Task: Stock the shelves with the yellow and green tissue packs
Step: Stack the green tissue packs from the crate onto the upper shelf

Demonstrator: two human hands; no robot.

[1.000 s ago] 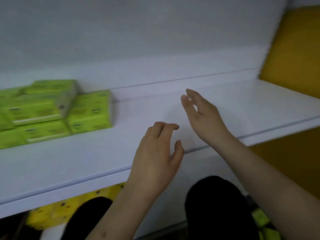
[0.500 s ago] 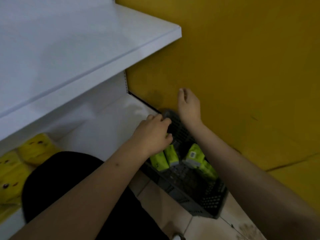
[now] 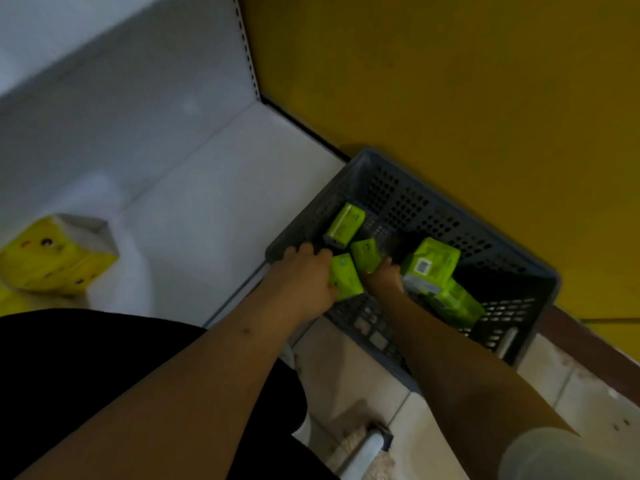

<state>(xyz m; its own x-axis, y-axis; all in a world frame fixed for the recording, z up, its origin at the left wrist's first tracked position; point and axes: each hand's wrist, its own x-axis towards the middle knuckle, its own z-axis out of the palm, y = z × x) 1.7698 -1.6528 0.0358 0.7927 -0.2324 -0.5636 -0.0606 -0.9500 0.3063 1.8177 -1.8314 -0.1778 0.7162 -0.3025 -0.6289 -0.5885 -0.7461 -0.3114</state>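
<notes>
Both hands are down in the grey crate (image 3: pixel 433 202) at centre right of the frame. The left hand (image 3: pixel 304 275) has its fingers wrapped around a green tissue pack (image 3: pixel 344 277), whose long axis runs toward the lower right. The right hand (image 3: pixel 382 278) sits between that pack and a larger green pack (image 3: pixel 433 261); its fingers are hidden, so I cannot tell their state. A square code shows on the larger pack; no writing is readable. Yellow packs (image 3: pixel 55 261) lie on the bottom shelf (image 3: pixel 207 209) at left

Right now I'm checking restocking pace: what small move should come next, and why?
Probably close the left hand around the small green tissue pack it touches and lift it from the dark perforated plastic crate; the white lower shelf beside it has bare space.
</notes>
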